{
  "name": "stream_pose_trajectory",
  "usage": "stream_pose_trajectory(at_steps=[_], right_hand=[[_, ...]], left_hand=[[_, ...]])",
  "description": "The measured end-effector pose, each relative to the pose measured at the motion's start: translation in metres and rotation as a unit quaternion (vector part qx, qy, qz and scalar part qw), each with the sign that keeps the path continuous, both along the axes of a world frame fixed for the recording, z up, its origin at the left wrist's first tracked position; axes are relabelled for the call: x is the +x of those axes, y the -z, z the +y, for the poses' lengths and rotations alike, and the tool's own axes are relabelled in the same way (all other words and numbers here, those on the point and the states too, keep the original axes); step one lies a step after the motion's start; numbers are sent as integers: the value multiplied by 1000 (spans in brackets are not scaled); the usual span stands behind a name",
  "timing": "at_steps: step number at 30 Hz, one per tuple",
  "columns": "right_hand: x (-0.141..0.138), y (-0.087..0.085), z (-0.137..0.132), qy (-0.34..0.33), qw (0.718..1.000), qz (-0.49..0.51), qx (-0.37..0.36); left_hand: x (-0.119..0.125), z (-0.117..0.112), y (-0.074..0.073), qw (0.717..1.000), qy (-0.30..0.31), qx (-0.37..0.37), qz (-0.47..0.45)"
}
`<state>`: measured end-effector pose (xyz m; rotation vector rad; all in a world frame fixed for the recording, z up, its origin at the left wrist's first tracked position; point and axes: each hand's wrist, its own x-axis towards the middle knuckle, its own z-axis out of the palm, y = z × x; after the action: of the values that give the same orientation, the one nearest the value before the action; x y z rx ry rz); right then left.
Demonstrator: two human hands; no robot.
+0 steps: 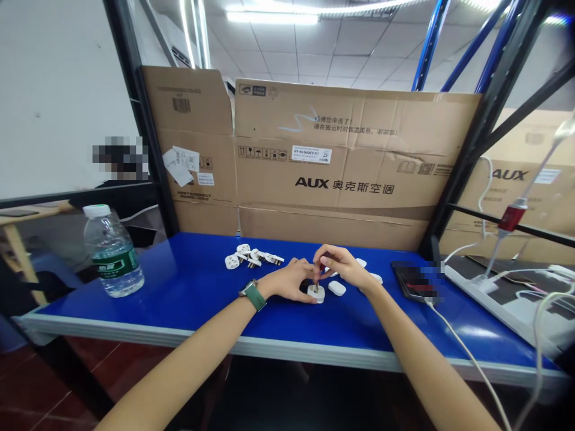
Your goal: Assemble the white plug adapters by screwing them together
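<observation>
A white plug housing (pixel 317 294) lies on the blue tabletop with its inner side up, some metal showing in it. My left hand (pixel 291 281), a green-strapped watch on its wrist, curls around the housing, thumb against its near left edge. Above it, my right hand (pixel 338 263) is closed in a pinch pointing down at the housing. Whatever sits between those fingertips is too small to make out. Just right of the housing lies a white plug cover (pixel 336 288). More white pieces (pixel 376 278) are partly hidden behind my right hand and wrist. Several white plug parts with metal pins (pixel 251 256) are heaped to the left.
A water bottle (pixel 112 254) stands at the table's left end. To the right lies a phone (pixel 413 281) with a white cable (pixel 467 347) running over the front edge. Beyond it is a white power strip (pixel 487 305) with cables. A cardboard panel (pixel 345 155) backs the blue table (pixel 202 287).
</observation>
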<state>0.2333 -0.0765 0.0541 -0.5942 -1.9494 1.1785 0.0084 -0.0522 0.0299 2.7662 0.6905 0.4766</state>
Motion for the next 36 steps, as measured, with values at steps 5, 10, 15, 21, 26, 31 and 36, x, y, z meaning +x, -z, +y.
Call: stream_pose_trajectory(at_steps=[5, 10, 15, 21, 26, 31, 36], right_hand=[[0, -2, -3, 15, 1000, -10, -1], [-1, 0, -3, -1, 1000, -12, 6], [0, -1, 0, 21, 997, -22, 72], [0, -2, 5, 90, 982, -28, 163], [-2, -1, 5, 104, 989, 16, 103], [-2, -2, 5, 111, 990, 36, 78], [1, -5, 5, 86, 990, 27, 104]], left_hand=[[1, 0, -2, 1000, -3, -4, 1], [1, 0, -1, 1000, -11, -3, 14], [0, 1, 1, 1000, -2, 17, 23], [-1, 3, 2, 999, 15, 28, 32], [-1, 3, 1, 999, 22, 32, 28], [0, 3, 1, 999, 27, 29, 28], [0, 5, 3, 999, 21, 23, 22]])
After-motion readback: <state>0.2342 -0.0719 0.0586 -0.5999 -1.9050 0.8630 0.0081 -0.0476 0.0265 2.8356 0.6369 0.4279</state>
